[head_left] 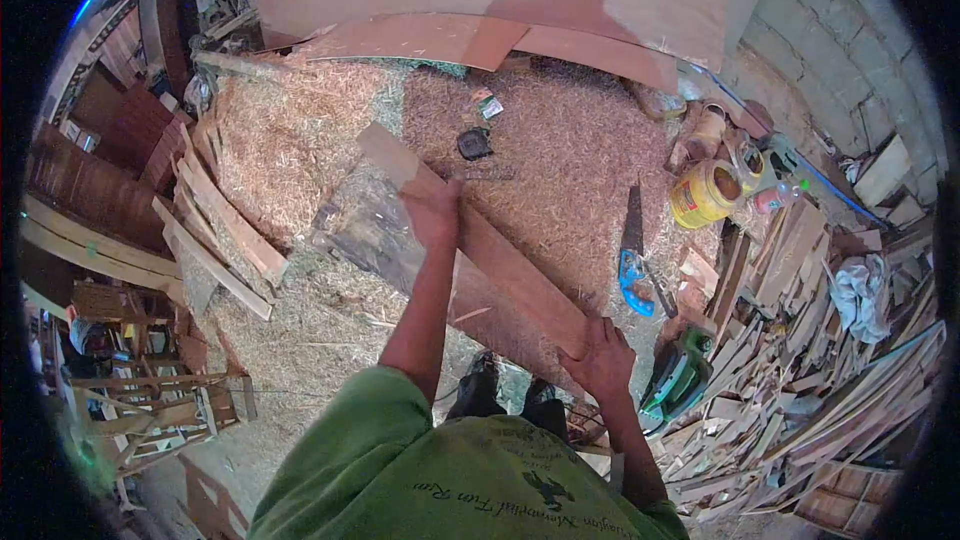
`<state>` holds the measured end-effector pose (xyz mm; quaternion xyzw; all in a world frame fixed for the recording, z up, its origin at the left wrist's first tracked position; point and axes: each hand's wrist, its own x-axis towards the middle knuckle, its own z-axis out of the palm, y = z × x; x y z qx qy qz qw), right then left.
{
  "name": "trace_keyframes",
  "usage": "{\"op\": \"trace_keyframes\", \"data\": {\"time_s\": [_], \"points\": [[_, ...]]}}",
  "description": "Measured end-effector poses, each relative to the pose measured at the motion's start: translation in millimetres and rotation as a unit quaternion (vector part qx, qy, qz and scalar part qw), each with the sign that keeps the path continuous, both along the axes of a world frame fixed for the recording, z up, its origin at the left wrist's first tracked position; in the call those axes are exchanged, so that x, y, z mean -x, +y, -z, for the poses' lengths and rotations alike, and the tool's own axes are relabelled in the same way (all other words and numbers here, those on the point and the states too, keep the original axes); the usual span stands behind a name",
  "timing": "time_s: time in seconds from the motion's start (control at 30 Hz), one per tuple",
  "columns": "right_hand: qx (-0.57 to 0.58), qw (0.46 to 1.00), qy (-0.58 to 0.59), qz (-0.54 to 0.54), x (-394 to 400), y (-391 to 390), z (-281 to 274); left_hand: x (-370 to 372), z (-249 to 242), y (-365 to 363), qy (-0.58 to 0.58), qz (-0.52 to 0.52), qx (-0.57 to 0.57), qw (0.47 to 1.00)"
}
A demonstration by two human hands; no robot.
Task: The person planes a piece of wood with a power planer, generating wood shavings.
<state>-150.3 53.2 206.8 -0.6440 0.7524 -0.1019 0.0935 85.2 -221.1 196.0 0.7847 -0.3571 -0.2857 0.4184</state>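
A long, flat wooden board lies slantwise before me, from upper left to lower right. My left hand is closed around it toward its far end. At the near right end, my right hand grips the board, with the fingers bent over its edge. Beneath the board is a wide, worn plank or bench top, partly hidden by the board and my left arm. To the right lies a handsaw with a blue handle. A green power tool, perhaps a planer, rests near my right hand.
Sawdust and shavings cover the ground. A black tape measure lies beyond the board. Yellow containers stand at the right, above a heap of wood offcuts. Curved wood strips lie left; plywood sheets are at the back.
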Motion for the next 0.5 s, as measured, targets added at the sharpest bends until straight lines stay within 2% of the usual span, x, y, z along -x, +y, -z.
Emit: {"op": "trace_keyframes", "data": {"time_s": [0.03, 0.13, 0.23, 0.33, 0.43, 0.5], "points": [[0.007, 1.000, 0.000, 0.005, 0.4, -0.2, 3.0, -2.5, -12.6, -3.9, 0.011, 0.012, -0.041, 0.999], [0.037, 0.999, -0.015, 0.007, 2.5, -2.2, 3.3, -9.5, 69.3, -28.5, 0.006, 0.025, 0.142, 0.989], [0.051, 0.997, -0.051, -0.014, 0.2, 4.8, 0.4, -8.4, 55.9, -19.5, 0.033, -0.009, 0.097, 0.995], [0.031, 0.997, -0.053, -0.040, 13.4, 4.8, 4.7, -11.7, 33.8, 10.8, 0.056, -0.058, 0.119, 0.990], [-0.034, 0.993, -0.102, -0.041, 20.5, 17.7, -5.9, -22.1, 40.3, 43.0, -0.039, -0.098, 0.195, 0.975], [-0.008, 0.982, -0.176, -0.074, 26.3, 24.0, 20.2, -37.5, 45.7, 58.6, -0.057, -0.126, 0.164, 0.977]]}}
